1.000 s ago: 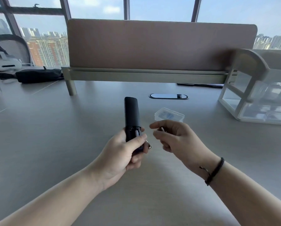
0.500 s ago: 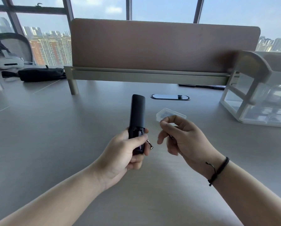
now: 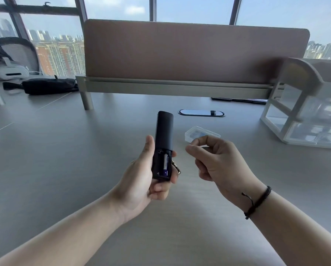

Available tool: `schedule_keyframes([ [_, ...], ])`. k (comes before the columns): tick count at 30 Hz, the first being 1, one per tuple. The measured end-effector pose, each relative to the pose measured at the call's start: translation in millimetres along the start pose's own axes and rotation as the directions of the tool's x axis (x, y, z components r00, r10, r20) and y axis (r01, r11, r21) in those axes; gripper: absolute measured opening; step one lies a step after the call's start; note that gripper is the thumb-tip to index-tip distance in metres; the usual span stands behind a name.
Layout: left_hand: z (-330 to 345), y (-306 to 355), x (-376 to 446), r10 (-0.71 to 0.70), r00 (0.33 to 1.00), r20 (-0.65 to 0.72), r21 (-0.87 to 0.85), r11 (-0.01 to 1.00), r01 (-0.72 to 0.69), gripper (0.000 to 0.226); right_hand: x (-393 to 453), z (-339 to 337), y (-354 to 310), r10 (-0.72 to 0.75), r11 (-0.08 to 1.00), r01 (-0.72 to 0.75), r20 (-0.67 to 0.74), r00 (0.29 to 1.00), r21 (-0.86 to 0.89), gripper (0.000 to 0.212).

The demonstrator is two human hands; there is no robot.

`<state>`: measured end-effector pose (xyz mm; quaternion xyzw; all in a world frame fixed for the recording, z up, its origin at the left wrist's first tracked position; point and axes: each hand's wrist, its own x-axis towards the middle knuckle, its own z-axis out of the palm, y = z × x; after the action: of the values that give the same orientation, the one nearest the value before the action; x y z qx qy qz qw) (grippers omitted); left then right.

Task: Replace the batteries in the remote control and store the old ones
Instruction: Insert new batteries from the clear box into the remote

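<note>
Bright daylight comes through the windows (image 3: 180, 8) at the back, and the sky looks pale and slightly washed out. The grey table (image 3: 64, 169) carries a soft sheen and only faint, diffuse shadows beneath the forearms. The wide lens bends the window frames and stretches things near the edges. The clear drawer unit (image 3: 310, 112) on the right is smeared and soft.

Grey desk (image 3: 45, 160) under daylight; brown partition panel (image 3: 195, 52) on metal rail behind, tall windows (image 3: 195, 8) showing city towers, mesh chair (image 3: 20, 52) far left.
</note>
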<state>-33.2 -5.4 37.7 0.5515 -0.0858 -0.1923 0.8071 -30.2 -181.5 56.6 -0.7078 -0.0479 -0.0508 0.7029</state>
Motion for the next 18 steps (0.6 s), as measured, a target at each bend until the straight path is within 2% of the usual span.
schedule_keyframes([
  [7,0,-1,1,-0.002,1.0,0.013,0.027,1.0,0.002,0.077,-2,3,1,-0.013,1.0,0.013,0.024,1.0,0.001,0.01],
  [9,0,-1,0,-0.005,0.999,0.038,0.037,0.999,0.003,0.074,-3,4,-1,-0.014,0.999,0.013,0.031,0.999,0.031,0.018],
  [13,3,-1,-2,-0.042,0.992,0.115,0.069,0.997,0.035,0.07,-10,7,-6,-0.052,0.999,0.049,0.139,0.989,0.022,0.01],
  [18,3,-1,-4,-0.038,0.988,0.152,0.131,0.991,0.018,0.073,-16,10,-6,-0.122,0.984,0.144,0.2,0.972,-0.102,0.006],
])
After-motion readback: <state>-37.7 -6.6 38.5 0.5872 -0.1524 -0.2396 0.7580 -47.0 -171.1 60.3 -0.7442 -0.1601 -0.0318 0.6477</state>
